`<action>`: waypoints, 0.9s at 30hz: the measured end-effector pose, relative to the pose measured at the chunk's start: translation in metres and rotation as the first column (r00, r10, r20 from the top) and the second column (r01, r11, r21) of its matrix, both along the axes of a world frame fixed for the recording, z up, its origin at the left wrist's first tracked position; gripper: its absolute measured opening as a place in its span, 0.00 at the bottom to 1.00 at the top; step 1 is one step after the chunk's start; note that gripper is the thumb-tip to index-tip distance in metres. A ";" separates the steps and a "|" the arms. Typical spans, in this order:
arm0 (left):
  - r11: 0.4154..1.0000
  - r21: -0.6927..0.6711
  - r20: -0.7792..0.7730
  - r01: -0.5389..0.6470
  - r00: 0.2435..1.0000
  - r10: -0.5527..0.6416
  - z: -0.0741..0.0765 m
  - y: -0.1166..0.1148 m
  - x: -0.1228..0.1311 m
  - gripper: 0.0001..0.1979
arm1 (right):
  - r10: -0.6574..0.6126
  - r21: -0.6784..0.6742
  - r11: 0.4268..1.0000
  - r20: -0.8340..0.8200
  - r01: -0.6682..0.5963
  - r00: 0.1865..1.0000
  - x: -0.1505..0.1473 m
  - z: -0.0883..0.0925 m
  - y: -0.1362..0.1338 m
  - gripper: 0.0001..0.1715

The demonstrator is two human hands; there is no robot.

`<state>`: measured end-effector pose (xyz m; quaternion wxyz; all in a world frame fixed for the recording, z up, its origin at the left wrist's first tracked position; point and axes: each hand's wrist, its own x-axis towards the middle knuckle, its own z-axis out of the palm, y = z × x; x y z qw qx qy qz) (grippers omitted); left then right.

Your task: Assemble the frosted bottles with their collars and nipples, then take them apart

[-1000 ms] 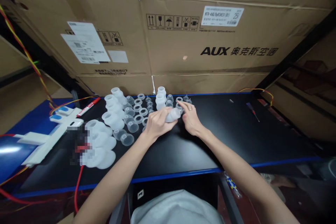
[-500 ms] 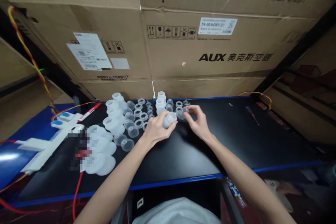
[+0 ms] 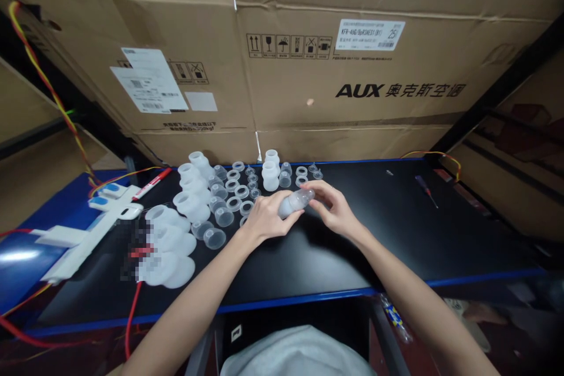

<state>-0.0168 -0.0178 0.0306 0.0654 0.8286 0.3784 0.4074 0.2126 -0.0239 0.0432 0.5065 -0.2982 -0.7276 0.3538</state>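
Observation:
My left hand (image 3: pixel 263 215) is closed around a translucent white plastic bottle (image 3: pixel 291 204) held on its side above the black table (image 3: pixel 396 229). My right hand (image 3: pixel 335 209) pinches the bottle's far end, where a small clear cap (image 3: pixel 308 194) sits. Just behind the hands stand an upright white bottle (image 3: pixel 270 172) and rows of clear rings and small caps (image 3: pixel 240 191). Larger white bottle bodies (image 3: pixel 190 191) are lined up to the left.
Big cardboard boxes (image 3: pixel 352 70) wall off the back of the table. At the left lie a white power strip (image 3: pixel 74 241), a red marker (image 3: pixel 152 183), funnel-shaped white parts (image 3: pixel 170 247) and red and yellow wires. A small screwdriver (image 3: pixel 425 188) lies at the right.
My right hand picked a small clear cap from the row behind and brought it to the end of the bottle. Both hands drew slightly toward me with the bottle.

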 end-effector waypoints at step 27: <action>0.997 0.061 -0.126 -0.039 0.991 0.047 -0.007 -0.001 0.019 0.20 | -0.624 0.025 0.779 -0.078 0.627 0.778 0.032 0.011 0.027 0.21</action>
